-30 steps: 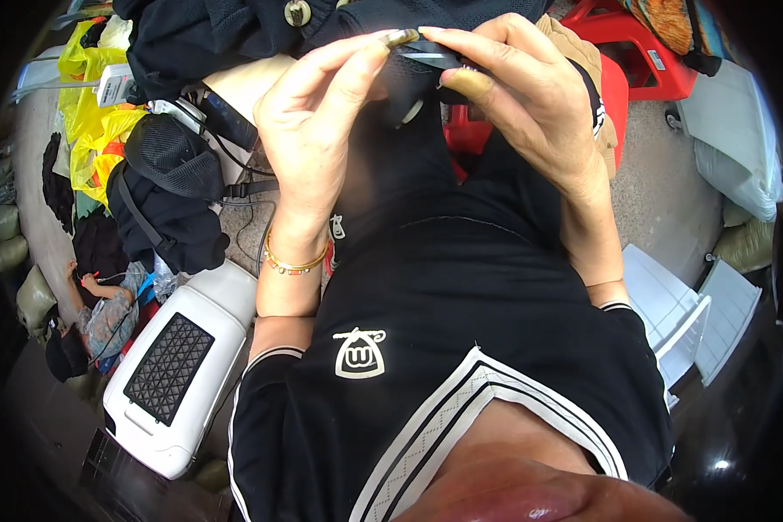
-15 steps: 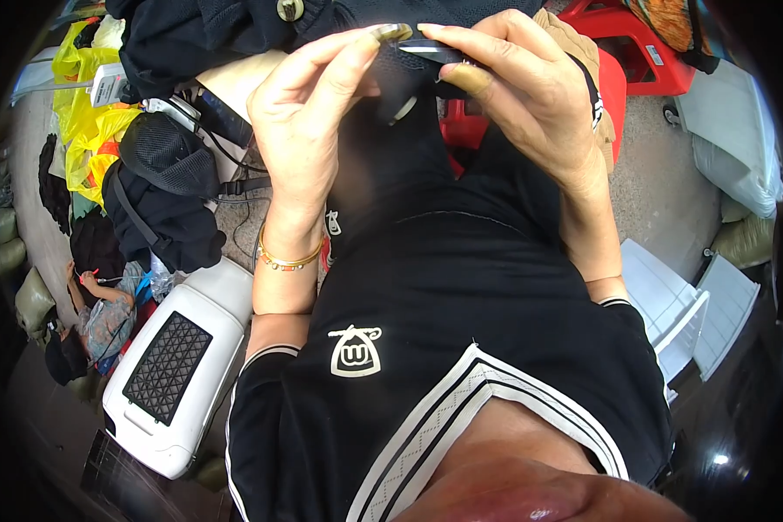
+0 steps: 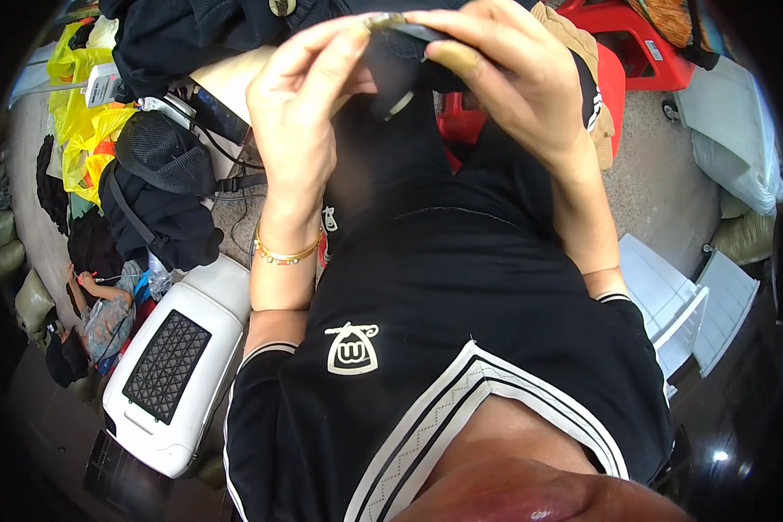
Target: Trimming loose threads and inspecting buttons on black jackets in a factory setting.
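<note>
Close to the top edge, my left hand (image 3: pixel 297 109) pinches a shiny brownish button (image 3: pixel 383 17), seen nearly edge-on, between thumb and fingertips. My right hand (image 3: pixel 522 83) is closed on a small dark tool with a flat blade-like end (image 3: pixel 416 32); its kind is not clear. The tool's tip meets the button or lies right beside it. Below them hangs a pale, thin-edged disc (image 3: pixel 399 106) against dark cloth. A dark knitted garment (image 3: pixel 191 43) lies beyond my left hand, with another button (image 3: pixel 282 7) on it.
To the left are yellow plastic bags (image 3: pixel 83 113), a black mesh cap (image 3: pixel 165 152), cables, and a white case with a black grille (image 3: pixel 167 365). Another person (image 3: pixel 109 317) is at the far left. On the right stand red stools (image 3: pixel 635 52) and white plastic panels (image 3: pixel 670 304).
Both hands have moved slightly up and left. The dark tool has come closer to the button, and its blade now overlaps the button's edge.
</note>
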Tool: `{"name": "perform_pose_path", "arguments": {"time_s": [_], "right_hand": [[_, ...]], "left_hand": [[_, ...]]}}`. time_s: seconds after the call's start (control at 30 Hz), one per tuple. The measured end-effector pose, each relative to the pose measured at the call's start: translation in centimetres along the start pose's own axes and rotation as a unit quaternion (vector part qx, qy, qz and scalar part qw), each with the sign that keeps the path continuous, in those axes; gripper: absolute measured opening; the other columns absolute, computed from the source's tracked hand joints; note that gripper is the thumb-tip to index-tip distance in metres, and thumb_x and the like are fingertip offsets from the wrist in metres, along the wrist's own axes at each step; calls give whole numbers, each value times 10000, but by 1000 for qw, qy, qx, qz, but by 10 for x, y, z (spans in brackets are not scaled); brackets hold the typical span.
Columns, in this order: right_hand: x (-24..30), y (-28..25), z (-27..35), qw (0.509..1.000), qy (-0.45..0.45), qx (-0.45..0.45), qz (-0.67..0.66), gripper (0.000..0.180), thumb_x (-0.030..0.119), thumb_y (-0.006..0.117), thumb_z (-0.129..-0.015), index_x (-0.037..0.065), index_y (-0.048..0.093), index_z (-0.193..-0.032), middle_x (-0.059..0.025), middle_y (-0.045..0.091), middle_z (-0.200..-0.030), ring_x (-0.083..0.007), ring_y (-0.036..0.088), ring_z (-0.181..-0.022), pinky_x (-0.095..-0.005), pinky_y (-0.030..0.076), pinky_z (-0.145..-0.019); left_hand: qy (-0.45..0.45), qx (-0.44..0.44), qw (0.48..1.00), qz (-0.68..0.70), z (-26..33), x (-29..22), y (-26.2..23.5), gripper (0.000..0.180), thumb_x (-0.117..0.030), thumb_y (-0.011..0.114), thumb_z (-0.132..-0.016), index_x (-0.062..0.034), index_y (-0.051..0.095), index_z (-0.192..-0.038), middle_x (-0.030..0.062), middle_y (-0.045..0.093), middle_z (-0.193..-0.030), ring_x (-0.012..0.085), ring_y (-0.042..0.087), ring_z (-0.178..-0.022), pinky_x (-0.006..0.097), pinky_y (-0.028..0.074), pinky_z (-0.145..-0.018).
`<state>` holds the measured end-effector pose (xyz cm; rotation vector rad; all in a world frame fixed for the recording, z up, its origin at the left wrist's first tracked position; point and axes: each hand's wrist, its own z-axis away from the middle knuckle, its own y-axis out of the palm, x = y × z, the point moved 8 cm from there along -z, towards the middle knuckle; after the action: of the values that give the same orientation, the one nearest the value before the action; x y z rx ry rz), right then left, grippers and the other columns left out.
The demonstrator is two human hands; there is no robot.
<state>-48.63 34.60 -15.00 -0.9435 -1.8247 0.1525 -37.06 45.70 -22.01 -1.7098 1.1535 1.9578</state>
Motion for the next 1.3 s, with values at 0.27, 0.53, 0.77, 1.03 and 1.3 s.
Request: {"name": "perform_pose_path", "arguments": {"time_s": [0.27, 0.53, 0.77, 1.03, 1.3], "right_hand": [[-50, 28, -15, 976, 157, 7, -148, 123, 103, 712, -840, 19, 625, -859, 69, 498, -659, -7, 405, -592, -188, 331, -499], [-61, 31, -19, 925, 187, -84, -318, 85, 58, 670, -871, 12, 605, -842, 56, 567, -699, 1, 498, -643, -159, 391, -551], [-56, 23, -30, 950, 165, -124, -236, 123, 52, 683, -861, 3, 592, -793, 57, 531, -696, -4, 441, -639, -167, 361, -560], [-50, -30, -55, 942, 92, -196, -257, 146, 130, 715, -852, 17, 633, -895, 25, 619, -772, -21, 545, -706, -189, 452, -622], [-52, -64, -64, 904, 131, -275, -301, 280, 107, 608, -934, -2, 563, -1188, -5, 606, -1035, -57, 549, -931, -216, 458, -827]], "left_hand": [[-55, 49, 991, 112, -12, 5, 8, 289, -151, 501, -982, 30, 537, -1204, 111, 631, -1089, 129, 654, -853, 230, 544, -733], [-46, 41, 997, -49, 9, 21, -8, 395, -112, 553, -945, 43, 467, -1299, 139, 598, -1154, 179, 600, -1057, 298, 478, -945], [-69, 42, 993, -83, 12, 33, -12, 396, 28, 681, -836, 53, 544, -1207, 105, 622, -1074, 142, 622, -986, 240, 509, -867], [-77, 57, 994, -48, -25, -13, 29, 317, -26, 670, -860, 34, 588, -1161, 69, 631, -1072, 115, 600, -976, 236, 479, -876], [13, 113, 977, 177, -94, -77, 74, 222, 1, 604, -899, 20, 570, -1118, 87, 657, -1042, 138, 626, -936, 231, 481, -867]]}}
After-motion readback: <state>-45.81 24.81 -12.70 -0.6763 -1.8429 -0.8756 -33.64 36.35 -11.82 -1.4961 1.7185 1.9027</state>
